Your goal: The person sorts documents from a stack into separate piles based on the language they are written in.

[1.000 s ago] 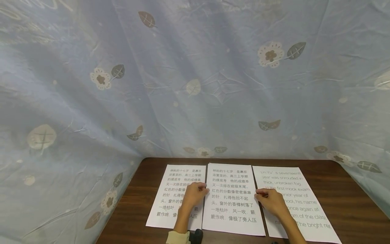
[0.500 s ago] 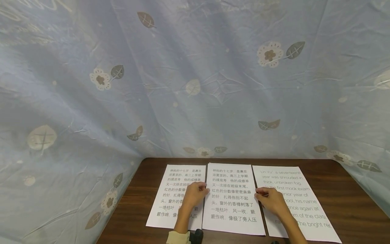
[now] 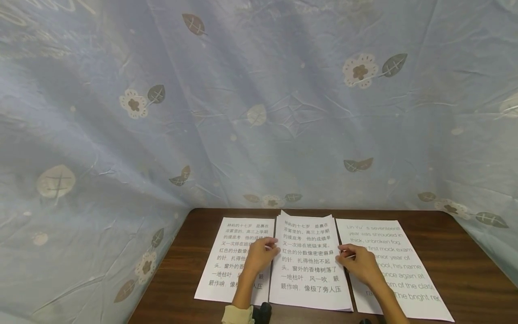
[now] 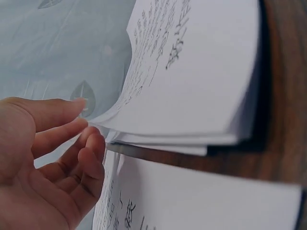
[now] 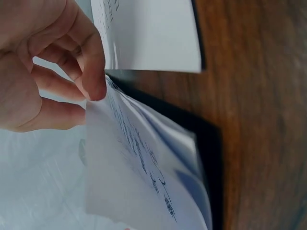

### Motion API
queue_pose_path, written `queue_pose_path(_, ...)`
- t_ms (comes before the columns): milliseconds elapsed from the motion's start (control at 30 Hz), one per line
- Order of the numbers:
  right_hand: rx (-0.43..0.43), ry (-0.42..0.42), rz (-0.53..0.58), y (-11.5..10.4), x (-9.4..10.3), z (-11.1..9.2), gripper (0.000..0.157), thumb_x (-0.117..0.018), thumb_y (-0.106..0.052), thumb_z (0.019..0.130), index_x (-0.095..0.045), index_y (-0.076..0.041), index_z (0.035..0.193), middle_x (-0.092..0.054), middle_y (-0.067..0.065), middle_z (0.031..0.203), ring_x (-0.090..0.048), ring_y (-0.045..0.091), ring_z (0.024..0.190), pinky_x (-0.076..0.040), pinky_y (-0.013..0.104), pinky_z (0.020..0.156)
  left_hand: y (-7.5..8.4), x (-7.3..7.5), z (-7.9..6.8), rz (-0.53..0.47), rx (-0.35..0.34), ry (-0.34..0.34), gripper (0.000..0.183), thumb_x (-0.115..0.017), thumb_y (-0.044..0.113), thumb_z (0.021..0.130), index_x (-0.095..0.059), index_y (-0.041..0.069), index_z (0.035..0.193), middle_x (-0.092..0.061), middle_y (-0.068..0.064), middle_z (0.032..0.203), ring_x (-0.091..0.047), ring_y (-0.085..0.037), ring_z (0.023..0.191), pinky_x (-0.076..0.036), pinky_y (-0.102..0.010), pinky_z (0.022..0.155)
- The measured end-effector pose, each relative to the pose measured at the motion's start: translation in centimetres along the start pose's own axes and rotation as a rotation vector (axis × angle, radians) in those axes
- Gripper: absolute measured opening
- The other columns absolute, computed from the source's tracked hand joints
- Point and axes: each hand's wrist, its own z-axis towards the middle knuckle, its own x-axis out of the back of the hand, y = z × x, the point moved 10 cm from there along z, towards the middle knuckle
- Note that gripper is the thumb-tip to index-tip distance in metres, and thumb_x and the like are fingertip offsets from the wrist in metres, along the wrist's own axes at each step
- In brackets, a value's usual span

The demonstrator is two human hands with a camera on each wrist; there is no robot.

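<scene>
While one creased, leaf-printed drape (image 3: 226,148) hangs behind, one wood-grained tabletop (image 3: 461,256) carries three white paper rectangles side by side: left paper (image 3: 216,270), middle stack (image 3: 309,274), right paper (image 3: 408,288). The middle stack's top sheet (image 4: 206,86), flat half a second ago, now bows upward, its far-left corner peaking. The left hand (image 3: 258,261) and right hand (image 3: 361,264) pinch its opposite long edges between their fingers.

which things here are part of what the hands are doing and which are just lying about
Part of the job:
middle paper stack
left hand, pinching its left edge
right hand, pinching its right edge

Seemingly just lying about:
left paper, not gripped
right paper, in English, not gripped
</scene>
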Motion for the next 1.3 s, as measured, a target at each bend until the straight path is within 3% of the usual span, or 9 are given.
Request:
queue_pose_path(167,-0.033,-0.011,0.092,0.2,-0.4,-0.1,0.043,-0.08,-0.006,0.091,-0.07,0.009,0.13,-0.076,0.009,0.096,-0.075,0.017,0.081,-0.062,0.026,0.061,0.1,-0.1,0.1,-0.02,-0.002,0.01,0.036,-0.08,0.009,0.091,-0.076,0.003,0.127,-0.074,-0.004,0.101,-0.069,-0.011,0.085,-0.058,-0.024,0.071)
queue_pose_path(367,-0.045,-0.009,0.102,0.0,-0.2,-0.3,0.046,-0.079,-0.003,0.09,-0.068,0.009,0.133,-0.075,0.01,0.096,-0.074,0.015,0.079,-0.063,0.027,0.061,0.1,0.2,0.2,-0.034,-0.008,0.039,0.042,-0.079,0.001,0.088,-0.074,0.003,0.13,-0.074,-0.005,0.1,-0.067,-0.01,0.083,-0.057,-0.021,0.067)
queue_pose_path(733,-0.069,-0.016,0.145,0.2,0.8,-0.2,0.049,-0.078,-0.006,0.093,-0.066,0.005,0.138,-0.073,0.012,0.101,-0.072,0.016,0.077,-0.061,0.029,0.063,-0.1,1.0,0.2,-0.209,0.004,0.021,0.044,-0.074,-0.005,0.09,-0.072,0.002,0.133,-0.074,-0.013,0.105,-0.071,-0.014,0.079,-0.064,-0.027,0.068)
queue_pose_path(967,-0.074,-0.015,0.16,0.2,0.9,-0.2,0.049,-0.078,-0.008,0.094,-0.065,0.004,0.14,-0.073,0.013,0.105,-0.072,0.015,0.078,-0.06,0.027,0.063,0.0,1.1,0.1,-0.235,0.013,0.027,0.044,-0.075,-0.004,0.09,-0.073,0.004,0.133,-0.074,-0.012,0.105,-0.07,-0.015,0.08,-0.065,-0.03,0.069)
queue_pose_path(1300,-0.062,-0.022,0.189,0.2,0.6,-0.2,0.049,-0.078,-0.009,0.094,-0.065,0.003,0.141,-0.073,0.013,0.107,-0.073,0.015,0.082,-0.061,0.027,0.064,-0.2,1.5,0.2,-0.209,0.016,0.039,0.043,-0.075,-0.003,0.091,-0.073,0.004,0.133,-0.074,-0.01,0.104,-0.07,-0.013,0.078,-0.061,-0.025,0.064)
